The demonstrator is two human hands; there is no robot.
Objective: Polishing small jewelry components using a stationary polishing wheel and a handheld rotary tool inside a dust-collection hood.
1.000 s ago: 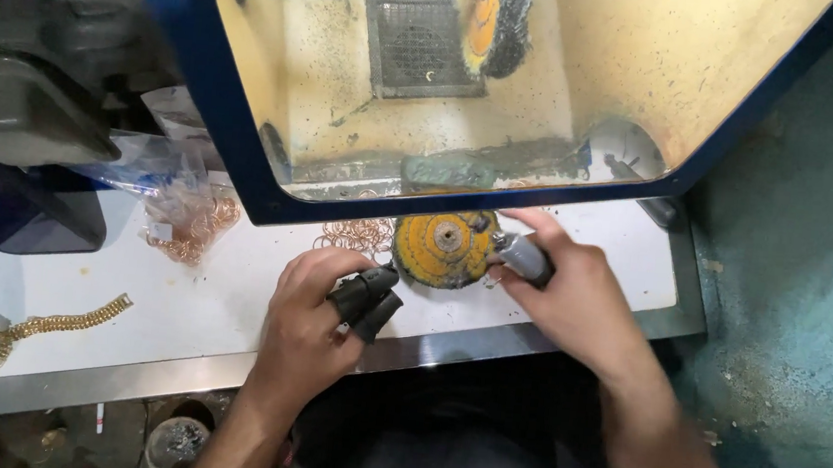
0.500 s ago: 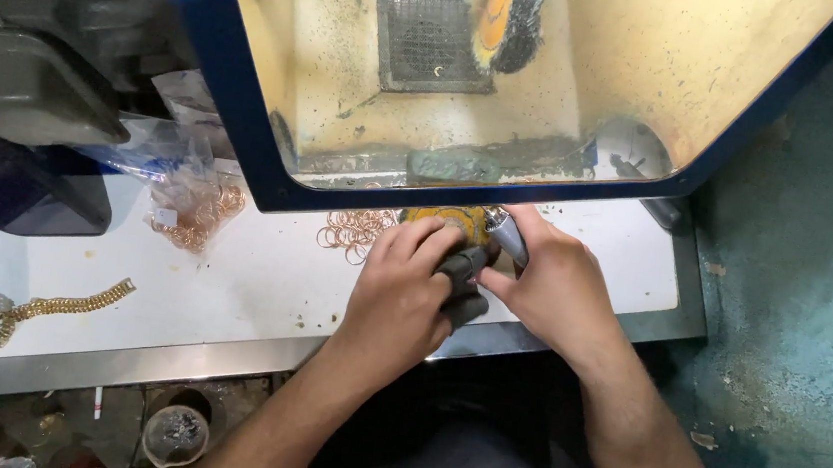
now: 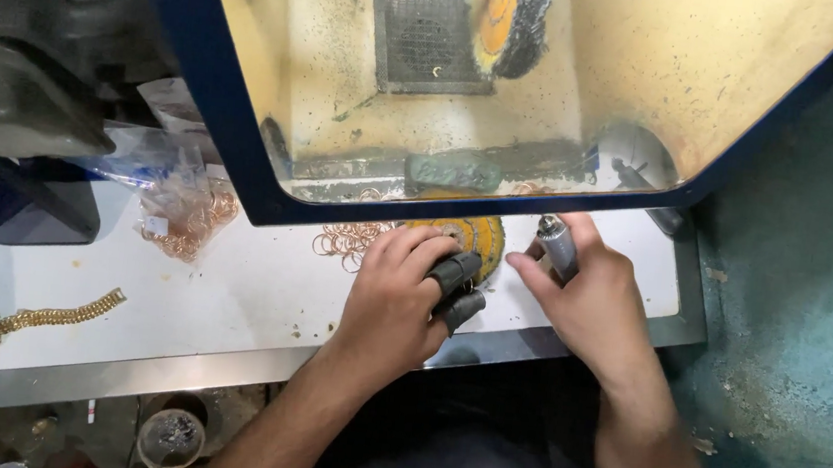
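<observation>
- Yellow round buffing wheel [image 3: 476, 237] lies flat on the white surface [image 3: 231, 288], steadied under the left hand [image 3: 396, 297], its dark-capped fingers [image 3: 455, 273] curled onto it.
- Right hand [image 3: 597, 300] fingers wrap a grey metal chuck-tipped handpiece [image 3: 558, 244], tip angled up, clear of the wheel.

White worktop [image 3: 230, 298] with steel edge; blue-framed dusty yellow hood [image 3: 731, 81] above; teal floor [image 3: 810, 329] right.

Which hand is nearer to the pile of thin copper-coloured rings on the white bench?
Left. The left hand lies just right of the copper rings, fingertips nearly level with them. The right hand is farther right, past the yellow wheel, holding a grey metal tool.
</observation>
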